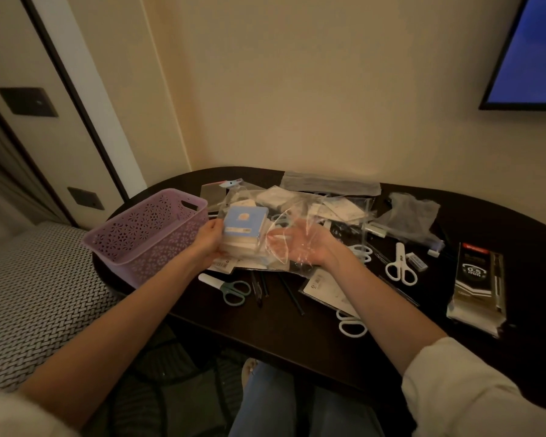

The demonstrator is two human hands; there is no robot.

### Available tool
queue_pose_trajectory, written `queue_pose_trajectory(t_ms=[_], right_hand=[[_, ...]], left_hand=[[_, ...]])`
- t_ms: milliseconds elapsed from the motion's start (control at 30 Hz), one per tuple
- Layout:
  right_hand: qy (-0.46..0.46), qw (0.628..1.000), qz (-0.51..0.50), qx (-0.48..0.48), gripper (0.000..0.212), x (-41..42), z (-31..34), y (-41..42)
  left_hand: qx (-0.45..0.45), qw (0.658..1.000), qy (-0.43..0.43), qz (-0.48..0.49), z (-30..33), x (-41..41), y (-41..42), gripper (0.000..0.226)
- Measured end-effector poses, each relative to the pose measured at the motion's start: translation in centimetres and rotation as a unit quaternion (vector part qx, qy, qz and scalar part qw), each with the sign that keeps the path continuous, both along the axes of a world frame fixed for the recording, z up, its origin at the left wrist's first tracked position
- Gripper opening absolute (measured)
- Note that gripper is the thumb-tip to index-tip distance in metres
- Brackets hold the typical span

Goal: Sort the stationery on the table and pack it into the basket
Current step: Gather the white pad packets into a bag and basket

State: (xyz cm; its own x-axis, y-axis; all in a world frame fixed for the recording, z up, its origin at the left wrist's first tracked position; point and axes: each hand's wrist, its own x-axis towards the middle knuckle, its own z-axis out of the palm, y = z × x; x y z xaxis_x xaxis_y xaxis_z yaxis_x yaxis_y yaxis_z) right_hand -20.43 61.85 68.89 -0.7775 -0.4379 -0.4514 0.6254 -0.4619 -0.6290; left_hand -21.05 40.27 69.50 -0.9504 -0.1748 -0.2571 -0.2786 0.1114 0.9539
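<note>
1. Gripping a small stack of pale notepads topped by a light-blue square pad (245,223), the left hand (209,244) curls its fingers round the stack's left side, just beside the basket.
2. Palm up with fingers relaxed and spread, the right hand (309,247) lies under a crumpled clear plastic bag (297,216) that drapes over it; whether it pinches the film I cannot tell.
3. Nearest the person on the dark oval table (265,335) lie white-handled scissors (352,326), partly tucked under a flat clear packet with a white label (325,287).
4. Left of those are green-handled scissors with a white blade cover (229,288), with several thin dark pens (260,290) just beside them.
5. At the right sits a black-and-silver box of 0.5 mm refills (478,288); a second pair of white scissors (401,266) lies between it and the right hand, and a small white eraser (417,260) is near them.
6. A lilac perforated plastic basket (145,234) stands at the table's left edge, tilted slightly, with nothing visible inside.
7. Farther back a heap of clear sleeves and white packets (322,203) lies by the wall, a grey folded packet (328,184) behind it.
</note>
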Motion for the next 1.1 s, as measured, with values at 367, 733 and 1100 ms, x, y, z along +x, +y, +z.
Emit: queue_pose_trajectory(t_ms=[367,733,1100], right_hand=[[0.244,0.85,-0.271,0.38,0.023,5.5,1.1,5.5],[0.226,0.844,-0.273,0.403,0.023,9.0,0.6,8.7],[0.306,0.91,-0.264,0.092,0.022,8.9,4.0,7.6]], left_hand=[[-0.379,0.904,0.194,-0.022,-0.7,2.9,3.2,0.061],[-0.457,0.819,0.336,-0.09,0.9,7.9,10.0,0.07],[-0.355,0.873,0.332,-0.037,5.3,5.6,8.5,0.02]])
